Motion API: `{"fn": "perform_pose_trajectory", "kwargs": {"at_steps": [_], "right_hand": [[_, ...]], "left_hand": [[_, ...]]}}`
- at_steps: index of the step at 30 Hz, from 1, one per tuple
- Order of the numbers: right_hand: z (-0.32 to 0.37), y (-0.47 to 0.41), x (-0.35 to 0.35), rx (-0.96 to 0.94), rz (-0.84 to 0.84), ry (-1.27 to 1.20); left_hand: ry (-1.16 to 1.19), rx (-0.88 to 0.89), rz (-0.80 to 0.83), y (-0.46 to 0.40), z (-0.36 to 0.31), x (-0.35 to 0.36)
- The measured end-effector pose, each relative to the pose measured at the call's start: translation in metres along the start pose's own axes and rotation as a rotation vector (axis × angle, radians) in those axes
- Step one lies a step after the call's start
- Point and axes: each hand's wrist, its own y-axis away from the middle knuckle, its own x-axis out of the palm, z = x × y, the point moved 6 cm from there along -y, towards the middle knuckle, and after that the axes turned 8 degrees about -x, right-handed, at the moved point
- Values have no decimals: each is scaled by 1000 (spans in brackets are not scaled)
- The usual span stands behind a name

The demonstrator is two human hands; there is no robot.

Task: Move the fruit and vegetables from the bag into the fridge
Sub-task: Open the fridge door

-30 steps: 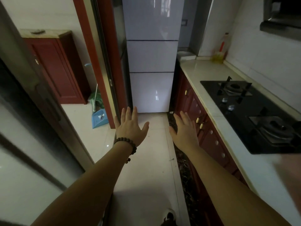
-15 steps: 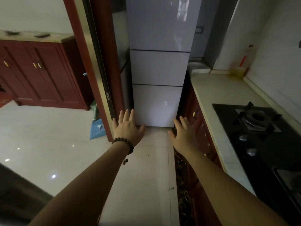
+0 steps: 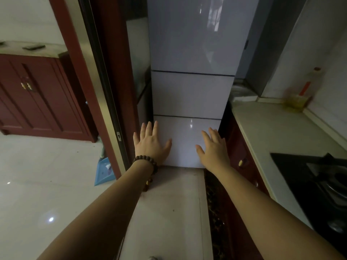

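Both arms reach forward toward the white three-door fridge [image 3: 191,91], which stands shut at the end of the narrow kitchen aisle, between a red door frame [image 3: 112,109] and the counter [image 3: 277,132]. The left hand [image 3: 151,145], a beaded bracelet [image 3: 145,160] on its wrist, is flat with fingers spread, holding nothing. The right hand [image 3: 214,149] is likewise flat, fingers spread and empty. Both appear over the fridge's lowest door; contact cannot be told. A yellowish oil bottle [image 3: 298,98] stands at the counter's far back edge, a black gas hob [image 3: 323,186] at its near end.
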Motion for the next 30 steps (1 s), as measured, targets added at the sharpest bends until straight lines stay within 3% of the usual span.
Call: {"fn": "perform_pose_trajectory", "kwargs": {"at_steps": [9,17,30], "right_hand": [[-8,-186,16,31,-96,60],[-28,-290,47,8,-129,23],[-80,-473,82,-51,-148,11]], "left_hand": [[52,49,-53,-207,-3,-15],[55,103,-40,-314,-24,15],[142,4,-94,-487,-58,54]]}}
